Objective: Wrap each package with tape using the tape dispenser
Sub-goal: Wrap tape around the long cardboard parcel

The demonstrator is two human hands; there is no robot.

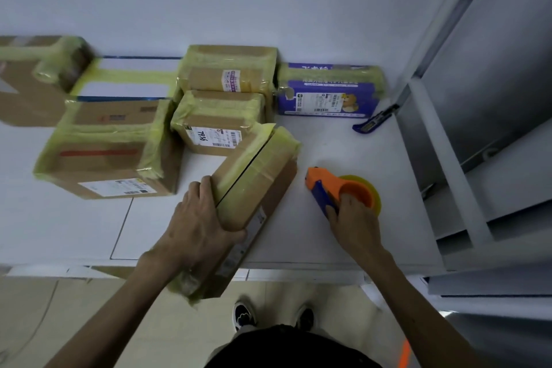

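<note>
A cardboard package [260,185] is gripped by the left hand [200,221], an orange tape dispenser [334,188] is clasped by the right hand [355,218] just beside it, and, since the table edge [298,265] is overhung, the package could be toppled if released.

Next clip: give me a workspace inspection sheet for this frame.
Surface: white table, taped packages along the back.
Job's things: long brown cardboard box, partly wrapped in yellow-green tape, overhanging the near edge; orange-and-blue plastic tape dispenser beside it.
Clutter: blue utility knife at the table's right edge.
Grips: left grip holds the box; right grip holds the dispenser.
Cables: none certain; thin line on the floor, left.
Surroundings: grey metal shelving, right.
</note>
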